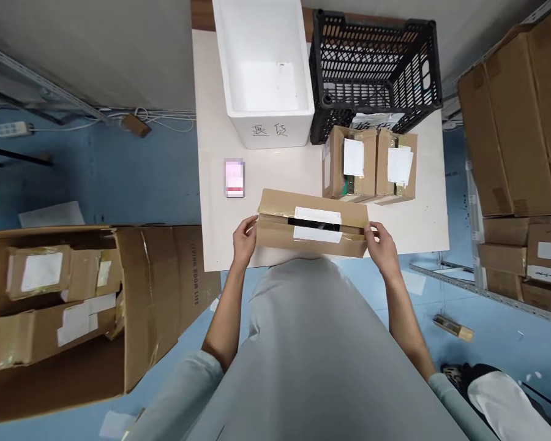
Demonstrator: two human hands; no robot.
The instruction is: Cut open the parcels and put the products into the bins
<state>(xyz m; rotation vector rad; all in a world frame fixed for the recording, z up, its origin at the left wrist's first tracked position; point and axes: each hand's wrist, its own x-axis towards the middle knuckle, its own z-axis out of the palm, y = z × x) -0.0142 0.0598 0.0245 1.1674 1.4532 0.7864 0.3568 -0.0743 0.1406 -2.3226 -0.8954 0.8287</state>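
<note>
A long brown cardboard box [280, 233] lies across the front of the white table, its top seam slit and parted. Through the gap something black [314, 225] shows, with halves of a white label [318, 234] on either side. My left hand [245, 241] grips the box's left end, fingers closed on the edge. At the opposite end, my right hand [382, 248] pinches the corner by the opened flaps. Behind the box to the right stand two smaller taped cartons [366, 158] with white labels. A phone-like rectangle [234, 177], blurred pink, lies to the left.
A white foam bin [275, 130] and a black plastic crate [324, 116] stand at the table's back. On the left, a large open carton [153, 282] holds several labelled boxes. Shelves with cardboard boxes [523, 135] line the right. Another person's light clothing [500, 401] appears lower right.
</note>
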